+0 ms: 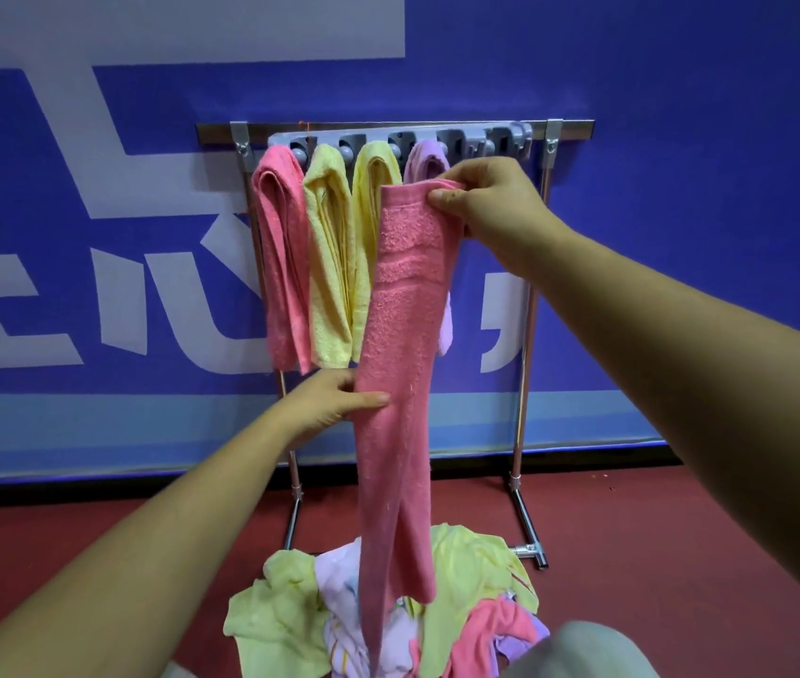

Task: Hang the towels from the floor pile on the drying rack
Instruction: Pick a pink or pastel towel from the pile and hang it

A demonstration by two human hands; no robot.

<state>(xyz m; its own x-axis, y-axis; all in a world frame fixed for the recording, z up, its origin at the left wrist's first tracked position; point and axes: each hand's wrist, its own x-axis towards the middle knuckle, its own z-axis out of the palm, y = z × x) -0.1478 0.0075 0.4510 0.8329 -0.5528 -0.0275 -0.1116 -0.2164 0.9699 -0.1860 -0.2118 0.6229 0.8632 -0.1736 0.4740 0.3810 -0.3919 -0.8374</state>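
A: Your right hand pinches the top hem of the pink towel, thumb and fingertips closed on the folded edge, high up in front of the drying rack.

B: Your left hand grips that same towel near its middle, with the thumb across the front and the fingers behind the cloth.

A: You hold it lengthwise as a narrow strip. Its lower end hangs down in front of the floor pile; I cannot tell whether it touches the pile.

B: On your rack, four towels hang side by side from the grey clip bar. From the left you have the hung pink towel, then the yellow towel, then the second yellow towel.

A: The purple towel comes last, and you cover most of it with your right hand and the strip you hold. The clips to its right carry nothing.

B: Your pile lies on the red floor at the foot of the rack, with yellow, pink and pale purple cloths crumpled together.

A: Behind the rack you face the blue wall, with large white shapes across it
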